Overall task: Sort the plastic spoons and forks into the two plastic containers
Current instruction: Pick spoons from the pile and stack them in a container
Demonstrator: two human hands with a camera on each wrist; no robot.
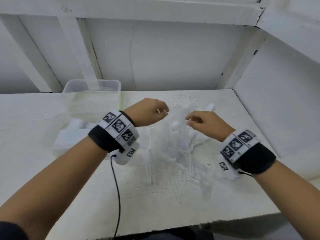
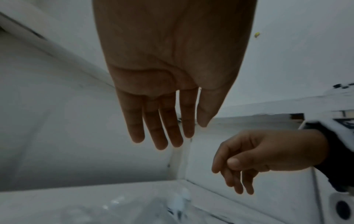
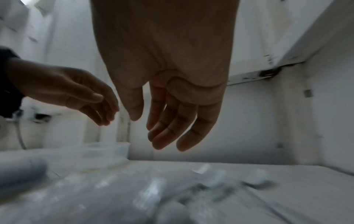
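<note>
Here, over a white table (image 1: 52, 129), we hold both hands above a loose heap of clear and white plastic cutlery (image 1: 180, 148), neither hand carrying anything. Our left hand (image 1: 152, 110) hovers with its fingers straight and slack in its wrist view, a wide, empty grip; the head view blurs its fingertips. Our right hand (image 1: 206, 123) hangs just beside it, fingers loosely bent, its grip likewise open and empty. Both sit close together above the far part of the heap, which we judge puts them in place to pick out the next piece.

The spoons and forks lie directly below and nearer to us than both grips, tangled and see-through, so we cannot tell spoon from fork in most of the heap. One white spoon-like piece (image 1: 208, 106) lies just beyond the right grip.

The two plastic containers stand to the left of the left grip. The farther one, a clear tub (image 1: 93, 84), sits beyond that hand against the wall; what it holds we cannot make out through its pale, glossy sides. The nearer container (image 1: 69, 137) lies beside the left wrist, with some white pieces (image 1: 78, 124) showing in it, though blur keeps us from naming them. Judging by the size of the heap, most of the sorting remains ahead.
</note>
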